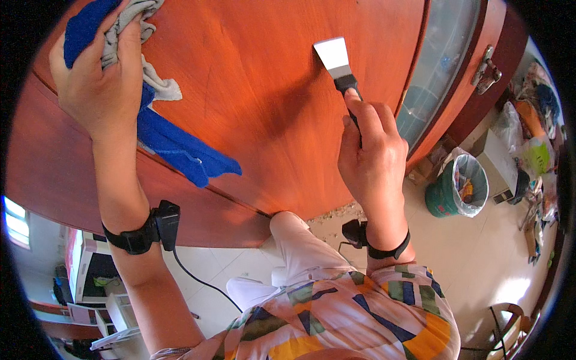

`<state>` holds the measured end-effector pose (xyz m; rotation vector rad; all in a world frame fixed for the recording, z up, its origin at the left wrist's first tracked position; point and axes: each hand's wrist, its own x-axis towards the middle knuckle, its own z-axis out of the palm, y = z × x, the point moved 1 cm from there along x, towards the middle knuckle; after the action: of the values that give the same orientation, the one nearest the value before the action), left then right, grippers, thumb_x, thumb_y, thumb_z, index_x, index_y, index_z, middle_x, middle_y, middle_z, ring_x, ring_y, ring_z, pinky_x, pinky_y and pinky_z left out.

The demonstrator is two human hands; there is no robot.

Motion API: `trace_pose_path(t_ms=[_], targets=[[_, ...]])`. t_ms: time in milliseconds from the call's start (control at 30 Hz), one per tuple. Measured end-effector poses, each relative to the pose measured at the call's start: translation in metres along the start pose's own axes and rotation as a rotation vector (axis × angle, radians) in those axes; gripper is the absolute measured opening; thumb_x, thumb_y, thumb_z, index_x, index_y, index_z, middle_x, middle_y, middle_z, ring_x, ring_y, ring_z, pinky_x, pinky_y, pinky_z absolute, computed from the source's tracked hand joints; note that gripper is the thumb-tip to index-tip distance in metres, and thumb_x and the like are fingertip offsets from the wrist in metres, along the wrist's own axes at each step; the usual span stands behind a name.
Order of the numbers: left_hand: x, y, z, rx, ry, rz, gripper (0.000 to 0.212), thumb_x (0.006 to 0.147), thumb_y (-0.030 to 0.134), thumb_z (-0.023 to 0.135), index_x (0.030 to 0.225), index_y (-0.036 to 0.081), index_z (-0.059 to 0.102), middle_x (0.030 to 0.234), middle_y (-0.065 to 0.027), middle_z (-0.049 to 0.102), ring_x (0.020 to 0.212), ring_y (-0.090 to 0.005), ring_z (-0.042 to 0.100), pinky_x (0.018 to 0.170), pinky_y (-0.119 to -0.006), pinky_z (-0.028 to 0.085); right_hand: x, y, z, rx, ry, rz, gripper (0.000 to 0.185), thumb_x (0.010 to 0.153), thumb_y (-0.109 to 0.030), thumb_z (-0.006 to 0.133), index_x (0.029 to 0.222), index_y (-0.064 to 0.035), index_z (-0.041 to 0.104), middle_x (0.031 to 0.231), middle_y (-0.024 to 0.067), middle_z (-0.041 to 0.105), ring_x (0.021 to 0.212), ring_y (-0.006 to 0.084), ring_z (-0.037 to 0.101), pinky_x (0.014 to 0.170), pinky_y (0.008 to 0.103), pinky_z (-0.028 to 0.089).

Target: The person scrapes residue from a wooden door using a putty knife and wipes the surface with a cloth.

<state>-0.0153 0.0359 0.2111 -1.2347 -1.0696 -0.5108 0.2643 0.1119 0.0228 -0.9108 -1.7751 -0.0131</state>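
Note:
My left hand (101, 85), at the upper left, grips a bunched grey cloth (166, 87) together with a blue cloth (180, 144), whose long end hangs below the wrist. In my right hand (375, 144) is a scraper with a black handle and a wide metal blade (335, 54); the index finger lies along the handle. Behind both hands stands a reddish-brown wooden panel (252, 103), and the blade casts a shadow on it. Whether the blade touches the wood I cannot tell.
Right of the panel is a glazed wooden door with a metal handle (487, 72). A green bin (443, 189) with a plastic liner stands on the tiled floor, near a pale box (497, 164) and piled bags. Crumbs (335, 216) lie at the panel's foot. White furniture (85, 270) is at lower left.

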Motion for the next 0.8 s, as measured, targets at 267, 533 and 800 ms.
trace_pose_path(t_ms=[267,533,800], targets=[[-0.004,0.007,0.004,-0.075,0.06,-0.084,0.024,0.086,0.027,0.074,0.108,0.018,0.078,0.111,-0.0039,0.071,0.109,-0.0216,0.062,0.093,-0.033,0.051,-0.005,0.001,0.0,-0.001,-0.011,-0.005,0.035,0.085,-0.004,0.063,0.119,-0.0084,0.066,0.087,0.0118,0.059,0.056,0.0347,0.061,0.047,0.0428,0.052],[0.004,0.009,-0.002,-0.07,0.036,-0.027,0.025,0.087,0.026,0.074,0.109,0.017,0.078,0.111,-0.0059,0.07,0.107,-0.0212,0.062,0.092,-0.032,0.051,-0.013,0.002,0.002,0.024,-0.029,0.014,0.034,0.086,-0.005,0.063,0.119,-0.0077,0.066,0.086,0.0119,0.06,0.06,0.0348,0.063,0.048,0.0445,0.051],[0.004,0.009,-0.001,-0.053,0.044,-0.014,0.025,0.086,0.025,0.074,0.11,0.017,0.077,0.112,-0.0032,0.071,0.106,-0.0232,0.062,0.092,-0.033,0.051,0.003,-0.001,0.001,0.016,0.007,0.016,0.029,0.089,-0.005,0.062,0.117,-0.007,0.066,0.086,0.0125,0.061,0.06,0.0343,0.062,0.048,0.0432,0.051]])
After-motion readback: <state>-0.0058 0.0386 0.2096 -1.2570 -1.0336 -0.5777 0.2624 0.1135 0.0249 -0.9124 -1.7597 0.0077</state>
